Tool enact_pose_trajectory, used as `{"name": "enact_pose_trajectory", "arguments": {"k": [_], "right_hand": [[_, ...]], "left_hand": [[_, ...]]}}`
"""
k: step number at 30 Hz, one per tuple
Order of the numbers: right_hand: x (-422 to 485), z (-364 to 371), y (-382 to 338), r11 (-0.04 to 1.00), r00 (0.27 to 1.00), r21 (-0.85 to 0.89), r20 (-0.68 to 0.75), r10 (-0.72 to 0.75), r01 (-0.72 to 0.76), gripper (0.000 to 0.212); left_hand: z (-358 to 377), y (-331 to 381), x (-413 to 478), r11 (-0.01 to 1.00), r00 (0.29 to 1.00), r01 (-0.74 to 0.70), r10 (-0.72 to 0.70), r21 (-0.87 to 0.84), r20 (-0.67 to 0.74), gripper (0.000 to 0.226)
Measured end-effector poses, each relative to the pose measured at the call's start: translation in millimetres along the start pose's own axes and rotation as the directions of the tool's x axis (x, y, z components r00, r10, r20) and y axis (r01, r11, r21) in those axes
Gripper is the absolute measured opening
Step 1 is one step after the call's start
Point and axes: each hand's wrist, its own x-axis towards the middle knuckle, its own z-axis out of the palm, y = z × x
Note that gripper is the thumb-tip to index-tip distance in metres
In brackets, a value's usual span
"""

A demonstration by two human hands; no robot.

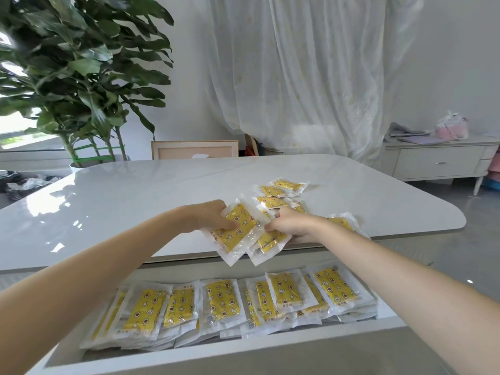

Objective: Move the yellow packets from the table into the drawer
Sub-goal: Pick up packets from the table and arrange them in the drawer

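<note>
- Head view: the desk (135, 198) was a glossy white slab with rounded corners and reflections across its top.
- The yellow packets (273, 202) were flat rectangles: clear, crinkly plastic sleeves with white sealed edges around a yellow insert printed with stars, moons and small round faces.
- The drawer (189, 358) stood pulled out below the desk's near edge, a shallow white tray with plain straight walls.
- The left grip (208, 217) was closed on one packet (238, 231), thumb on top and fingers beneath, the packet jutting out past the desk's near edge above the drawer.
- The right grip (289, 226) had its fingers curled round a second packet (270, 243), which lay just beside and partly under the first; whether it clasped more than one could not be told.
- Two packets were in the grips. At least four more lay overlapping on the desk just beyond the hands, and one further packet (341, 223) showed under the right forearm.
- In the drawer roughly eight yellow faces showed in a loose row along the top layer (221, 300), tilted and overlapping, with more clear sleeves stacked below them, too hidden to count.
</note>
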Motion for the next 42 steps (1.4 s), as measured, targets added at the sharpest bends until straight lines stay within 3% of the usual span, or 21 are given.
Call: {"name": "enact_pose_trajectory", "arguments": {"k": [5, 8, 11, 13, 16, 18, 23, 27, 30, 31, 34, 38, 40, 42], "right_hand": [[-15, -20, 14, 0.995, 0.995, 0.1, 0.095, 0.009, -0.019, 0.036], [-34, -32, 20, 0.998, 0.978, 0.063, 0.21, -0.019, 0.005, 0.027], [-56, -38, 27, 0.999, 0.934, -0.045, 0.355, 0.035, -0.021, 0.019], [-66, -38, 33, 0.986, 0.899, -0.154, 0.42, 0.121, -0.061, 0.011], [-70, -32, 48, 0.956, 0.855, -0.257, 0.455, 0.249, -0.141, 0.016], [-67, -28, 61, 0.949, 0.848, -0.231, 0.438, 0.298, -0.215, 0.025], [-53, -20, 90, 0.915, 0.87, 0.008, 0.311, 0.382, -0.404, 0.031], [-38, -5, 107, 0.88, 0.884, 0.123, 0.167, 0.437, -0.458, 0.031], [-29, 6, 113, 0.887, 0.892, 0.096, 0.02, 0.451, -0.451, 0.025], [-27, 8, 114, 0.894, 0.895, 0.048, -0.025, 0.446, -0.445, 0.026], [-22, 11, 119, 0.891, 0.908, -0.175, -0.108, 0.406, -0.419, 0.036], [-22, 16, 115, 0.786, 0.958, -0.548, -0.144, 0.249, -0.287, 0.06], [-21, 19, 114, 0.746, 0.979, -0.635, -0.112, 0.169, -0.201, 0.069], [-20, 23, 113, 0.754, 0.993, -0.647, -0.043, 0.113, -0.114, 0.069]], "left_hand": [[15, 12, -13, 0.996, 0.998, 0.013, -0.007, -0.084, 0.068, 0.015], [19, 16, -23, 0.995, 0.975, 0.049, -0.028, -0.089, 0.22, 0.028], [22, 19, -34, 0.997, 0.906, 0.054, -0.073, 0.058, 0.416, 0.036], [29, 18, -38, 0.995, 0.833, 0.078, -0.102, 0.066, 0.543, 0.035], [48, 11, -36, 0.989, 0.773, 0.13, -0.15, 0.077, 0.616, 0.035], [64, -2, -31, 0.98, 0.779, 0.194, -0.184, 0.048, 0.6, 0.034], [98, -34, -14, 0.865, 0.792, 0.469, -0.324, -0.176, 0.518, 0.006], [117, -46, 0, 0.828, 0.864, 0.482, -0.394, -0.287, 0.315, 0.004], [123, -44, 6, 0.818, 0.882, 0.47, -0.422, -0.331, 0.209, 0.006], [127, -46, 10, 0.834, 0.888, 0.461, -0.43, -0.305, 0.164, 0.006], [132, -48, 16, 0.892, 0.902, 0.432, -0.429, -0.134, 0.056, 0.04], [139, -36, 9, 0.917, 0.945, 0.326, -0.324, 0.228, -0.048, 0.077], [142, -27, 3, 0.913, 0.97, 0.235, -0.24, 0.335, -0.025, 0.081], [144, -27, 0, 0.91, 0.986, 0.111, -0.152, 0.399, 0.073, 0.072]]}}
